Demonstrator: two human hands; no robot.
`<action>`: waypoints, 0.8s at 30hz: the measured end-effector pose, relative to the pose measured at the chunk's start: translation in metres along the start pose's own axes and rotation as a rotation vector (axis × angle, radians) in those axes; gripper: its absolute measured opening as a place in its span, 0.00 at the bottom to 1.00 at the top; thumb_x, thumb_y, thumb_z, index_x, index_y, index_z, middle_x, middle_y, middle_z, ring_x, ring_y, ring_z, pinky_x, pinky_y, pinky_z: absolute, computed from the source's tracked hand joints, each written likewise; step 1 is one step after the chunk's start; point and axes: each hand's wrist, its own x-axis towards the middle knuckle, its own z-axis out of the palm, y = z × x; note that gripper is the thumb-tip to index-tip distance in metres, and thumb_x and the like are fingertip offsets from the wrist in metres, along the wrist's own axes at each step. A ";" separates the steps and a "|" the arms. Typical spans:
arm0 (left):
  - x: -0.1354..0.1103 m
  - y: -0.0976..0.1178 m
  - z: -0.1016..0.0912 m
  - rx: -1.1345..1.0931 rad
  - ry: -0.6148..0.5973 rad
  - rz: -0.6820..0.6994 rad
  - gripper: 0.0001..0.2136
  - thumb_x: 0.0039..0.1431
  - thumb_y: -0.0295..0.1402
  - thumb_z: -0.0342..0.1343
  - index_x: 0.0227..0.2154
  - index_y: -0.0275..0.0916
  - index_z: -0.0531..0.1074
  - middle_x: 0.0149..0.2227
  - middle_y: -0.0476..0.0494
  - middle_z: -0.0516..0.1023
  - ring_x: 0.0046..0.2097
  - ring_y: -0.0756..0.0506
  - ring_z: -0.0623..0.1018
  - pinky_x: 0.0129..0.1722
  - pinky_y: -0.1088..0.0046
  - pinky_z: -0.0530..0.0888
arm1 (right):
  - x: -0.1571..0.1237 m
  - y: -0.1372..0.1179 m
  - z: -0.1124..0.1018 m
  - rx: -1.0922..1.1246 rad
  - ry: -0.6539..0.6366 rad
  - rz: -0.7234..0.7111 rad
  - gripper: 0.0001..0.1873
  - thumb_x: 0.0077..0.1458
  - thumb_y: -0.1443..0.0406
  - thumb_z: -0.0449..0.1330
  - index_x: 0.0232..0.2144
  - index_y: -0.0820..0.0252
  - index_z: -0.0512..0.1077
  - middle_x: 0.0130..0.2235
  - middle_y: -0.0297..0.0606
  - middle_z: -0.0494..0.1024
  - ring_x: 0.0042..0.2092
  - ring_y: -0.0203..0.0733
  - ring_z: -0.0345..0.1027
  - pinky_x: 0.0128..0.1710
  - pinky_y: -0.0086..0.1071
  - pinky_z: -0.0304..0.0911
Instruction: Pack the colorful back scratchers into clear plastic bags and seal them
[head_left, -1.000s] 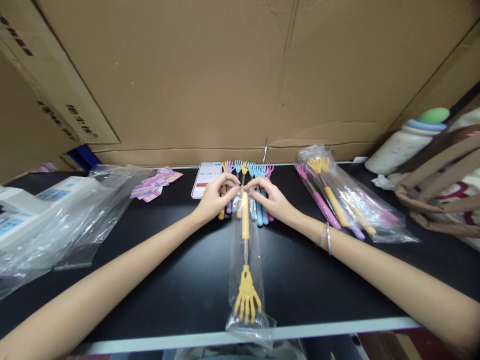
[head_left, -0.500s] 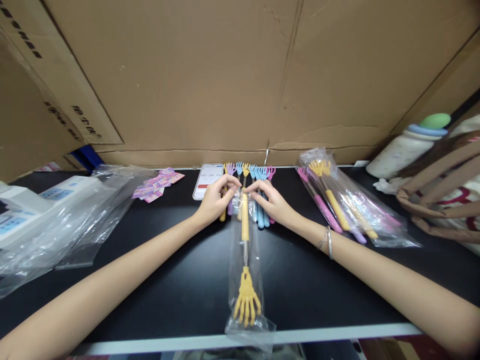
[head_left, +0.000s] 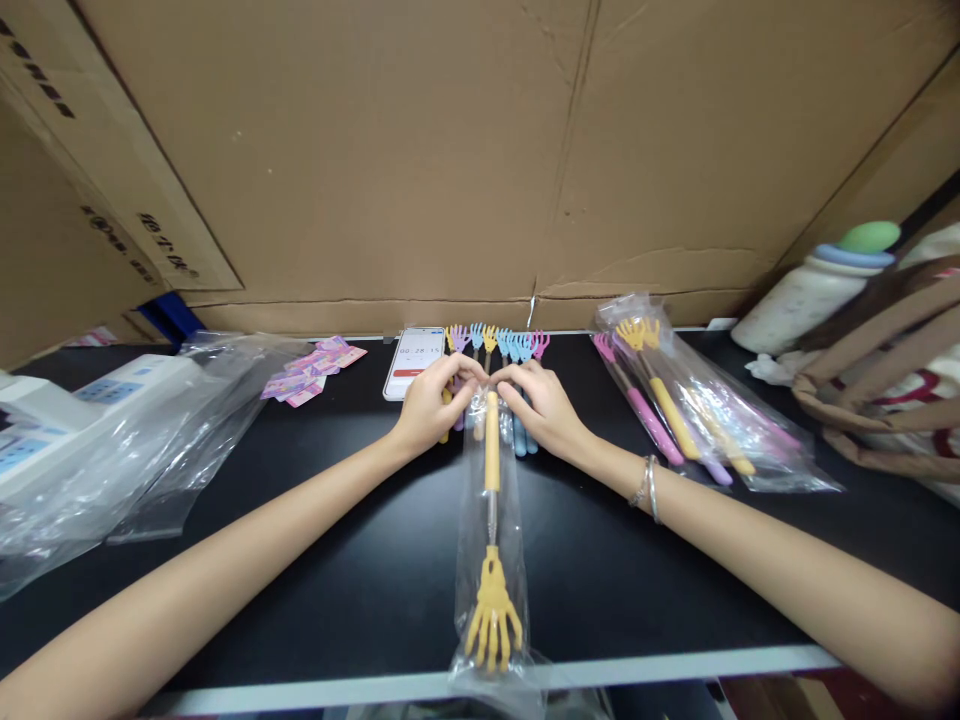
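Note:
A yellow back scratcher (head_left: 492,440) lies inside a clear plastic bag (head_left: 466,540), its claw end toward me at the table's front edge. At the far end of the bag, just past the handle, my left hand (head_left: 441,392) pinches the plastic with thumb and fingers. My right hand (head_left: 541,402) pinches the same end from the other side, and the fingertips of both hands nearly meet. Behind the hands lies a row of back scratchers (head_left: 504,345) in yellow, purple, blue and pink, their handles partly covered by my hands.
Left are clear plastic bags (head_left: 176,470) over a white device (head_left: 142,385), pink-purple cards (head_left: 315,368) and a phone (head_left: 409,362) showing a timer. Bagged back scratchers (head_left: 667,400) lie right, near a white bottle (head_left: 810,290) and a brown-handled bag (head_left: 847,400). Cardboard (head_left: 390,170) walls the back.
The bagged yellow back scratcher has slid slightly toward me, its claw now closer to the front edge. Both hands keep their pinch at the bag's far end.

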 end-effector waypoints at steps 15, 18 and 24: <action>-0.001 0.000 0.000 0.037 0.001 0.068 0.04 0.57 0.27 0.51 0.31 0.38 0.70 0.31 0.47 0.73 0.34 0.49 0.71 0.33 0.75 0.68 | 0.005 0.009 0.001 0.116 -0.072 0.048 0.15 0.61 0.61 0.50 0.24 0.58 0.67 0.29 0.35 0.72 0.38 0.43 0.60 0.42 0.38 0.54; 0.000 0.000 0.000 -0.016 0.004 0.021 0.04 0.56 0.26 0.51 0.32 0.38 0.70 0.30 0.48 0.73 0.34 0.50 0.72 0.33 0.75 0.68 | 0.005 0.011 0.001 0.144 -0.065 0.052 0.15 0.60 0.61 0.50 0.23 0.58 0.67 0.28 0.35 0.71 0.38 0.42 0.60 0.42 0.38 0.55; 0.001 0.004 0.000 -0.105 -0.004 -0.041 0.02 0.57 0.28 0.52 0.31 0.37 0.68 0.29 0.49 0.73 0.28 0.53 0.73 0.27 0.79 0.68 | 0.004 0.014 0.002 0.180 -0.038 0.055 0.14 0.59 0.61 0.52 0.23 0.58 0.67 0.28 0.35 0.70 0.38 0.42 0.60 0.42 0.38 0.55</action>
